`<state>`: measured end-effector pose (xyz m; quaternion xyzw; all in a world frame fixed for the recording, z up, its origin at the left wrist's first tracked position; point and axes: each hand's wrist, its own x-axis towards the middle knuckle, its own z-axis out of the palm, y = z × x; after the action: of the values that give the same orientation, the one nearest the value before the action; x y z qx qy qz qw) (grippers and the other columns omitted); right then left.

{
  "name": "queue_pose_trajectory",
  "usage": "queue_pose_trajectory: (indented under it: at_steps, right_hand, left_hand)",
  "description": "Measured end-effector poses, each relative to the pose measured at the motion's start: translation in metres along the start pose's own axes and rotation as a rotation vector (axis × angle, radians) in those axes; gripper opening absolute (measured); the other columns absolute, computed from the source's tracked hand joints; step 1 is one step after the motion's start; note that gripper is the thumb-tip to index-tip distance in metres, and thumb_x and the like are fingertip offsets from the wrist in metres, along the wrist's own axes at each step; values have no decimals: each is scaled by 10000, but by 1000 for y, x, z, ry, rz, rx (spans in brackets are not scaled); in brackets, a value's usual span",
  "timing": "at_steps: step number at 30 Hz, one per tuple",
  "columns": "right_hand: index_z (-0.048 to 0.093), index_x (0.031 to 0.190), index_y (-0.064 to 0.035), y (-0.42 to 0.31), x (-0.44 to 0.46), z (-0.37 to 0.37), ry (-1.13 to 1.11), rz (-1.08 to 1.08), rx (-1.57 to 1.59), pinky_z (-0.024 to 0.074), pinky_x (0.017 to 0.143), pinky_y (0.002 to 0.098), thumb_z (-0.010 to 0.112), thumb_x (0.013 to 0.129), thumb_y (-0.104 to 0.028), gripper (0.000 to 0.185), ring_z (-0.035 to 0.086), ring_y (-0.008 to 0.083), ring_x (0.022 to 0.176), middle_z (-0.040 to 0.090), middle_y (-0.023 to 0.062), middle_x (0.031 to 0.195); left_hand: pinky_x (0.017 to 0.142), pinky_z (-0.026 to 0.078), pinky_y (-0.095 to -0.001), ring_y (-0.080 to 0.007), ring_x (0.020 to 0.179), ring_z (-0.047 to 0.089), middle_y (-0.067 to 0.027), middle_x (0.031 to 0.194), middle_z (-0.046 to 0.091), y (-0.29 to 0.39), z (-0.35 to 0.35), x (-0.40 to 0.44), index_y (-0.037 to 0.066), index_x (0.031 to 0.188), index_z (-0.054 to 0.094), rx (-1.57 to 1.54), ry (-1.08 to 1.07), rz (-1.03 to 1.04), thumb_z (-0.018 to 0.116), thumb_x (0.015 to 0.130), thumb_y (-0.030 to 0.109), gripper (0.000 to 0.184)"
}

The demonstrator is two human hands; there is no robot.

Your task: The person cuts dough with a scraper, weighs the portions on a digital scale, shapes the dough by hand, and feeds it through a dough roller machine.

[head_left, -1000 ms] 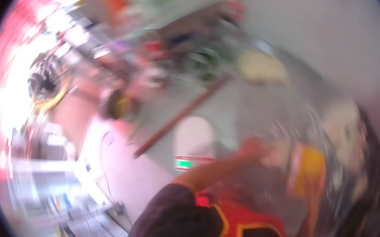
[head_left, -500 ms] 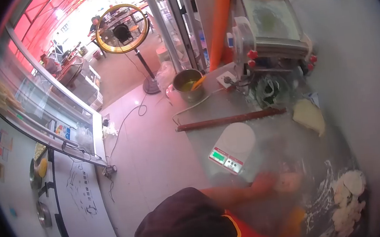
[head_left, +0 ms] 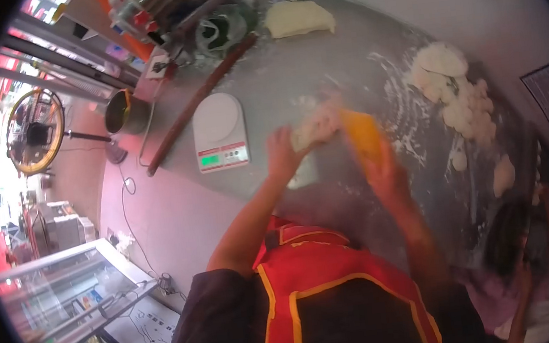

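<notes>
Above the metal worktop [head_left: 257, 73], my left hand [head_left: 281, 154] is closed round one end of a pale lump of dough [head_left: 310, 133]. A yellow dough scraper [head_left: 363, 132] is gripped in my right hand [head_left: 389, 176], its top edge beside the dough's right end. Motion blur hides whether scraper and dough touch. Left of my hands stands a white kitchen scale [head_left: 217, 120] with a lit green display and a bare round platform. Flour streaks lie to the right of the scraper, near a cluster of floured dough pieces [head_left: 465, 108].
A long rolling pin [head_left: 197, 106] lies behind the scale. Further back are a flat slab of dough [head_left: 298, 19], a metal pot [head_left: 126, 113] and a machine [head_left: 163, 6]. Another person's arm [head_left: 525, 292] shows at lower right; a fan [head_left: 36, 131] stands far left.
My view has swung down and to the right, bringing both hands and the apron into sight. The scraper, blurred low in the frame before, now shows beside the dough.
</notes>
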<state>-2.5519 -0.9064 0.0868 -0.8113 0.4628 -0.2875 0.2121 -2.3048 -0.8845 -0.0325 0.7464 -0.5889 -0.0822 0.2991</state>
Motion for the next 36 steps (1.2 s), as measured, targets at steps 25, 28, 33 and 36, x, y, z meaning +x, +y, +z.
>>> queue_pose_trajectory:
  at_steps: [25,28,33,36]
  right_hand:
    - [178,1464,-209,-44,66,120,-234,210,-315,462,608,495,509,849,-84,710,614,413,697,640,206,800]
    - [174,1463,-221,-43,66,121,-246,224,-323,461,601,494,526,870,-132,696,614,415,685,638,205,763]
    - [191,1456,-221,-45,65,126,-244,240,-330,465,602,489,558,881,-206,682,612,416,658,630,199,709]
    - [203,1455,-224,-48,64,123,-230,202,-338,470,614,488,549,881,-207,671,608,423,674,630,209,730]
  left_hand:
    - [848,468,-426,-341,1012,581,-159,1094,601,-41,-85,50,100,1176,549,-280,-258,-143,623,823,311,418]
    - [860,453,-428,-363,995,583,-176,1059,615,-100,-115,71,59,1132,584,-343,-44,-391,612,841,296,376]
    - [938,406,-422,-374,1119,493,-216,1201,531,-155,-140,89,22,1137,581,-61,-63,-345,654,808,298,436]
    - [992,361,-428,-389,1203,407,-218,1298,450,-144,-141,82,-10,1173,547,196,33,-188,661,796,283,491]
